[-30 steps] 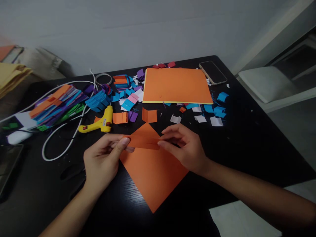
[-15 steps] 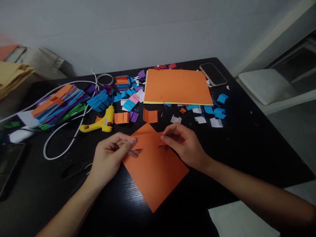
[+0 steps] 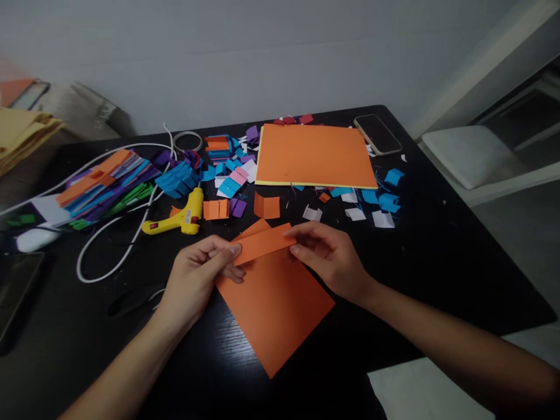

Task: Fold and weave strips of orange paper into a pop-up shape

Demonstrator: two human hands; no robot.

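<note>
A short orange paper strip (image 3: 262, 242) is tilted, its right end higher. My left hand (image 3: 196, 271) pinches its left end, thumb in front and fingers behind. At the right end, my right hand (image 3: 335, 256) has its index fingertip on or beside the paper, while the thumb stands apart just below the edge. Beneath the strip, an orange paper sheet (image 3: 275, 315) lies cornerwise on the table, its upper part partly covered. A folded orange paper piece (image 3: 266, 206) rests just beyond the strip.
A yellow glue gun (image 3: 179, 219), dark-handled scissors (image 3: 133, 300) and a white cable (image 3: 80, 265) lie left. Behind are stacked orange sheets (image 3: 315, 154), a phone (image 3: 378, 134) and colored paper bundles (image 3: 105, 181). White and blue scraps (image 3: 384, 219) are scattered at right.
The strip has tilted, its right end rising. My right thumb has parted from the index finger and come off the strip. My left hand keeps its pinch; the large sheet has not moved.
</note>
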